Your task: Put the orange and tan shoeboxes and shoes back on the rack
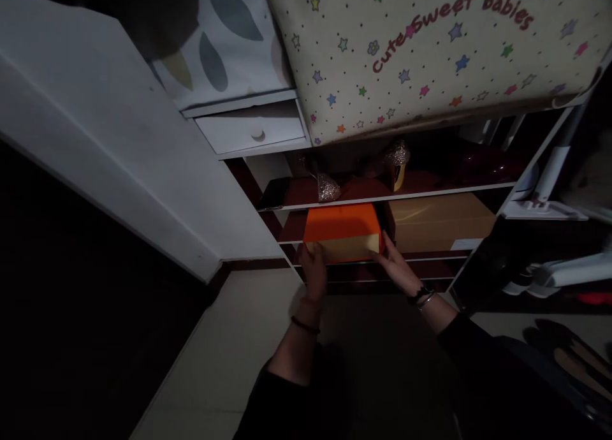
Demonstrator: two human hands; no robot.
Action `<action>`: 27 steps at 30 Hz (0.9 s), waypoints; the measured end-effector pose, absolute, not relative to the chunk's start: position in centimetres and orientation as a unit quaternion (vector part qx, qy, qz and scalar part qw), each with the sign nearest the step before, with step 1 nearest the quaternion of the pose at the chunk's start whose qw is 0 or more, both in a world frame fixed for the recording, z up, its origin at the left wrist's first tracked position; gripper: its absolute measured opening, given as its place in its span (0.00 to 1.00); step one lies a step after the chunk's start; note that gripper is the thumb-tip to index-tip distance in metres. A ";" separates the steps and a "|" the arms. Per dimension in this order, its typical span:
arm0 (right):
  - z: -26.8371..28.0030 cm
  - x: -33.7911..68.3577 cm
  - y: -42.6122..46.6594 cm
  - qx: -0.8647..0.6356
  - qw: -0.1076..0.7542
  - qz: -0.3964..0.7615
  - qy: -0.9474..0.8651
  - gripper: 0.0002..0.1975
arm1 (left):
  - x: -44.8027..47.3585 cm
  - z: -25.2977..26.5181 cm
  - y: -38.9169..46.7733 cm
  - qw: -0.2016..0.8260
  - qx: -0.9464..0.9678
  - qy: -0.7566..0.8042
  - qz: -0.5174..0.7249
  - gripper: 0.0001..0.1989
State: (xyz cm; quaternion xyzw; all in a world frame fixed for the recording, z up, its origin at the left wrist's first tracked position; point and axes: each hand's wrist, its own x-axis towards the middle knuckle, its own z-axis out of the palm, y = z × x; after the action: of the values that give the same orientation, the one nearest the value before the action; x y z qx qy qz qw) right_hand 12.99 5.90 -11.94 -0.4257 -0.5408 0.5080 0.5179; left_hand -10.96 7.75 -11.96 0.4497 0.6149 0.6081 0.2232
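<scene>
An orange box (342, 222) with a pale yellowish front face sits on a dark red shelf of a white-edged rack. My left hand (314, 271) grips its front left corner, with the thumb on the front face. At its front right corner my right hand (399, 269) has its fingers along the side and the thumb at the front. Both hands hold the box between them. Beside it on the same shelf lies a brown cardboard box (440, 223) with a white label. The back of the orange box is hidden under the shelf above.
Glittery shoes (329, 188) and a dark phone-like slab (274, 193) rest on the shelf above. A star-patterned cloth (430, 57) covers the top, next to a small white drawer (253, 129). A white wall (119, 140) bounds the left; shoes (574, 357) lie at lower right.
</scene>
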 end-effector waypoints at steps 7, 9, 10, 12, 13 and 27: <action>-12.3 12.8 7.3 -0.430 0.526 0.483 -0.552 0.61 | -9.3 -11.3 8.1 0.306 0.431 0.581 0.619 0.26; -12.6 12.6 7.6 -0.426 0.534 0.479 -0.552 0.60 | -9.2 -11.2 8.4 0.310 0.427 0.581 0.620 0.26; -12.7 12.5 7.7 -0.426 0.537 0.477 -0.550 0.59 | -9.1 -11.2 8.5 0.309 0.425 0.580 0.623 0.25; -12.9 12.4 8.0 -0.432 0.541 0.469 -0.548 0.58 | -9.0 -11.2 8.6 0.303 0.423 0.578 0.628 0.24; -13.0 12.4 8.0 -0.436 0.543 0.463 -0.549 0.57 | -8.9 -11.2 8.6 0.300 0.422 0.579 0.630 0.24; -12.2 12.6 7.6 -0.425 0.544 0.459 -0.559 0.51 | -8.8 -11.6 8.7 0.304 0.421 0.560 0.645 0.25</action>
State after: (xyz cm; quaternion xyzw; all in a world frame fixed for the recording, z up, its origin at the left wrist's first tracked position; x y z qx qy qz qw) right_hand 12.61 7.62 -12.23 -0.4246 -0.5593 0.4589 0.5444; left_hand -8.80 8.66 -11.57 0.4213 0.5604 0.6448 0.3044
